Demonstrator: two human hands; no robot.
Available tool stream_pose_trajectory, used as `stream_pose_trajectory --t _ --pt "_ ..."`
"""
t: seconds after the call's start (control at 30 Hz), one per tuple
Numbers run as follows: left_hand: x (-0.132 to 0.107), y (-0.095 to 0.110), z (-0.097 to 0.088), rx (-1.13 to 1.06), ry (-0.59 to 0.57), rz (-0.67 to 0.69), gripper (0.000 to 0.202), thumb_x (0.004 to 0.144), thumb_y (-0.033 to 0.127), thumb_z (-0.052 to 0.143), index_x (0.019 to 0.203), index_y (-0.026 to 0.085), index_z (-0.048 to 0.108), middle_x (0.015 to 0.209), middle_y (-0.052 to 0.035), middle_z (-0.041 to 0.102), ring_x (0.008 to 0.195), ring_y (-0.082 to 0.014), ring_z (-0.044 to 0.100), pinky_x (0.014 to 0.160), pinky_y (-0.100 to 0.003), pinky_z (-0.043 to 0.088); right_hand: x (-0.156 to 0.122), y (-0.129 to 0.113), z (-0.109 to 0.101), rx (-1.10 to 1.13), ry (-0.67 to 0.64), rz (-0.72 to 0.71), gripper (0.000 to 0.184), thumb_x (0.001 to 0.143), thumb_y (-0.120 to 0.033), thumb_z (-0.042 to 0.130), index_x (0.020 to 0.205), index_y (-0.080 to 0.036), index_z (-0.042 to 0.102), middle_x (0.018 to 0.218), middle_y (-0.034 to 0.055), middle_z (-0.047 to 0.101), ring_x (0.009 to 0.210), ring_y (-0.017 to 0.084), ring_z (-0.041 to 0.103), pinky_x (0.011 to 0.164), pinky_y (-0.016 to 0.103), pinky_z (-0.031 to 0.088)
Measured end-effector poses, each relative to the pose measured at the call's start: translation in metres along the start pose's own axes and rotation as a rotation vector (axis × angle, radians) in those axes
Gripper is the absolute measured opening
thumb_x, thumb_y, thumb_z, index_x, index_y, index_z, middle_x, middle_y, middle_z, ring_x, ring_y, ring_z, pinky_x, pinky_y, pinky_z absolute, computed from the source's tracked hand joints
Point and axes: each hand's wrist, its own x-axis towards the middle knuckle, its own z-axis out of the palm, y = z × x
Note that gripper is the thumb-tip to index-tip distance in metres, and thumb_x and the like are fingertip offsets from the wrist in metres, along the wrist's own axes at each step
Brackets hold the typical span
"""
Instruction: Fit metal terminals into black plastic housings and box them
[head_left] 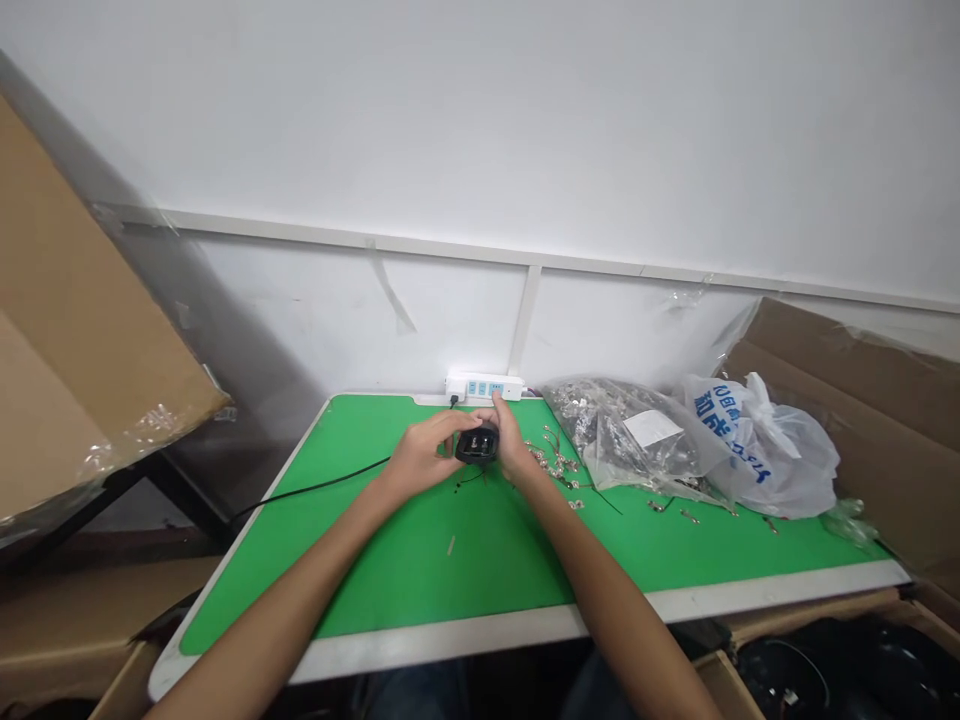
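Your left hand (421,455) and right hand (514,448) meet over the far middle of the green, matte-surfaced worktop (420,570), both closed around a small black, blocky plastic device (477,443). The left grip wraps its near-left side with the fingers curled over the top; the right grip holds its right side, fingers bent around it. The device sits just above the green surface, near the back edge.

Directly behind your hands a white plastic power strip with blue switches (484,386) lies against the wall. A thin black cable (315,488) runs from the hands leftward across the green surface and off the left edge.

Just right of your right hand lie scattered small shiny metal parts (556,462), some looped like wire. Beyond them sits a crinkled clear plastic bag of metal parts (626,432), and touching it on the right a white plastic bag with blue print (757,440).

Brown cardboard boxes wrapped in clear film (75,370) lean at the left, well apart from the hands.
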Motion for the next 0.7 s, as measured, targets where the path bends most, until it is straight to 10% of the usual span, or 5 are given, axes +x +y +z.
stream_pose_trajectory --t 0.7 --pt "-0.001 -0.002 -0.003 0.0 -0.107 0.082 0.045 0.09 0.014 0.071 0.133 0.026 0.07 0.127 -0.0103 0.075 0.116 -0.0224 0.074 0.096 -0.036 0.063 0.004 0.011 0.002 -0.075 -0.059 -0.052 0.069 0.078 -0.086 0.06 0.086 -0.02 0.075 0.062 0.0038 0.068 0.064 0.022 0.065 0.057 0.033 0.049"
